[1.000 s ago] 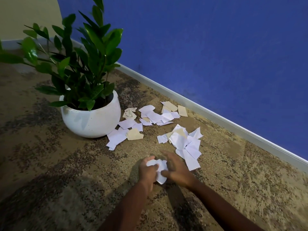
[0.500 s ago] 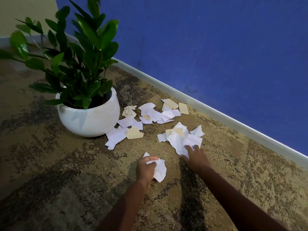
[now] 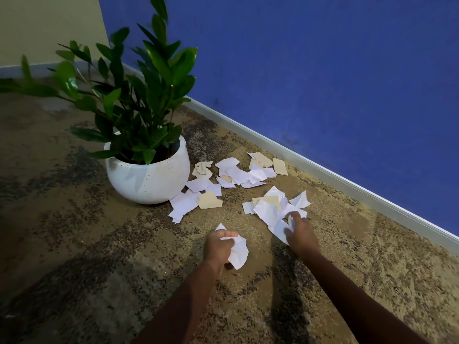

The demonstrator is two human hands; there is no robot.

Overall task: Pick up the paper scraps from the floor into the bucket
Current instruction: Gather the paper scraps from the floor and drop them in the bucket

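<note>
White and tan paper scraps lie scattered on the carpet. My left hand (image 3: pixel 218 248) is closed around a crumpled wad of white scraps (image 3: pixel 239 252) just above the floor. My right hand (image 3: pixel 299 232) presses down on the near edge of a pile of white scraps (image 3: pixel 272 208), fingers curling around some sheets. Another cluster of scraps (image 3: pixel 244 172) lies farther back near the wall, and a third group (image 3: pixel 193 201) rests against the pot. No bucket is in view.
A white round pot (image 3: pixel 147 178) with a leafy green plant (image 3: pixel 139 95) stands to the left of the scraps. A blue wall with a pale baseboard (image 3: pixel 323 167) runs diagonally behind them. Mottled brown carpet (image 3: pixel 99 256) covers the floor.
My right hand left the wad, reached out to the nearest pile and now gathers sheets there. My left hand kept the wad. The view shifted slightly.
</note>
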